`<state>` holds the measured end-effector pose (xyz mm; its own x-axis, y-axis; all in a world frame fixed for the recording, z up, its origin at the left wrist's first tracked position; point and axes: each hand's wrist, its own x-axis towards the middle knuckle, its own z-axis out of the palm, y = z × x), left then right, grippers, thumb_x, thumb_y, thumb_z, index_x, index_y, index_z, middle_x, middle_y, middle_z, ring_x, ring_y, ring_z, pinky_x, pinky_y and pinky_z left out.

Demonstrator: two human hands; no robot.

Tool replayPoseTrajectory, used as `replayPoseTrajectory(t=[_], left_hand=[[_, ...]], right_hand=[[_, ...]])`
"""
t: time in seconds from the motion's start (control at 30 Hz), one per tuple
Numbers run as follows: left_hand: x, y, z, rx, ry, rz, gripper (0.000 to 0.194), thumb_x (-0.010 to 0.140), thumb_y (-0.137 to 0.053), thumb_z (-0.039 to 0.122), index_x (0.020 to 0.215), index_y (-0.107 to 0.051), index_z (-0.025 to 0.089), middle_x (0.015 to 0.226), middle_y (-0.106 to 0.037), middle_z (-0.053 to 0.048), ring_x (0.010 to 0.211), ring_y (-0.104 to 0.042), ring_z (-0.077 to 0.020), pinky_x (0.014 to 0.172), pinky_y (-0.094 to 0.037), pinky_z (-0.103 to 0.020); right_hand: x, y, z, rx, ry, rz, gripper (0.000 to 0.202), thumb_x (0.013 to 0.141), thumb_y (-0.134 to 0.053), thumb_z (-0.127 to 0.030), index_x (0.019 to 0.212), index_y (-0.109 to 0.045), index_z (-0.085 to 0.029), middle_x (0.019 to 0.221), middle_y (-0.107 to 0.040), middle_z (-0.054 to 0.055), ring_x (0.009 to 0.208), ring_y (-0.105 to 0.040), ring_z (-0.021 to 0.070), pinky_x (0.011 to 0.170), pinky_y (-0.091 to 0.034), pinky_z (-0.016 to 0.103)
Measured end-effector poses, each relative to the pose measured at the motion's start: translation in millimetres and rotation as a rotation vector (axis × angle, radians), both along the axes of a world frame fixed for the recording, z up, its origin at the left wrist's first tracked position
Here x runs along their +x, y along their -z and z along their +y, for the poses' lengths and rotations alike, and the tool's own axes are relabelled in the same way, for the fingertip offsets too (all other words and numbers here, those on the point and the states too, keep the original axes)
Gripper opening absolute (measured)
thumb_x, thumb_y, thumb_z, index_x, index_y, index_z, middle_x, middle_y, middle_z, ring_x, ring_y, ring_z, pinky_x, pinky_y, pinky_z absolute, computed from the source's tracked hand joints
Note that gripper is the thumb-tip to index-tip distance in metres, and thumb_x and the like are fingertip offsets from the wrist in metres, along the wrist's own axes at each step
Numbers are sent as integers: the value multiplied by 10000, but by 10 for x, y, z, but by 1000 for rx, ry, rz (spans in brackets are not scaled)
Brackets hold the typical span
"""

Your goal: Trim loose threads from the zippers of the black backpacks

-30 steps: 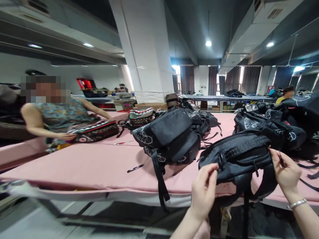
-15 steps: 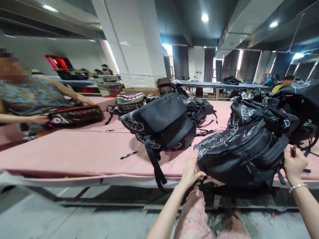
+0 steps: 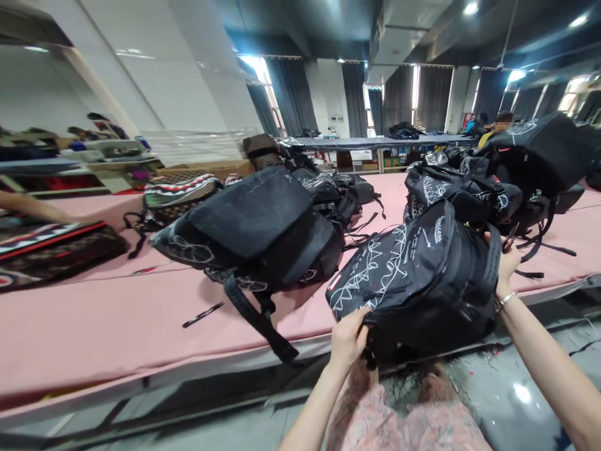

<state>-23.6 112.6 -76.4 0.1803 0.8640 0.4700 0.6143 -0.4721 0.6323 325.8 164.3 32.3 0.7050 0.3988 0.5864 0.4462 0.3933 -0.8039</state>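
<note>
Backpack [image 3: 413,269] newly turned pattern-up, black bag [image 3: 263,213] nearby.

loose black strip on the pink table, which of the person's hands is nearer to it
Left. The left hand is right of the strip, at the held backpack's near left edge; the right hand is farther right, at the backpack's other side.

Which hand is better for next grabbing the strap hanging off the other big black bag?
Probably the left hand: it's at the backpack's lower-left corner, nearer that strap. The right hand is on the backpack's opposite side.
</note>
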Motion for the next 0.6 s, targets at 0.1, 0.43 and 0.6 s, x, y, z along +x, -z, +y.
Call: replayPoseTrajectory(t=[0.1,0.43,0.6], left_hand=[[43,-162,-133,-51,-191,-302,240,738,-537,308,910,-653,187,933,-691,-69,889,-627,-248,861,-472,-408],[621,-4,-688,-560,-301,-1308,478,628,-666,535,943,-596,182,985,-662,-78,939,-621,-229,788,-504,-297],[747,751,-1251,-1066,-289,-1401,561,566,-701,554,956,-589,166,896,-671,-103,845,-656,-256,726,-527,-347]], right_hand=[[-214,-385,21,84,-83,55,393,768,-508,-500,746,-619,-124,561,-433,-30,478,-387,91,463,-341,236],[-1140,-439,-605,-162,-613,-371,246,839,-514,-372,818,-666,-180,718,-629,19,612,-557,139,527,-422,222],[-1420,212,-824,-425,-1029,-527,203,813,-447,-187,866,-643,-192,819,-674,12,711,-617,153,630,-475,232]])
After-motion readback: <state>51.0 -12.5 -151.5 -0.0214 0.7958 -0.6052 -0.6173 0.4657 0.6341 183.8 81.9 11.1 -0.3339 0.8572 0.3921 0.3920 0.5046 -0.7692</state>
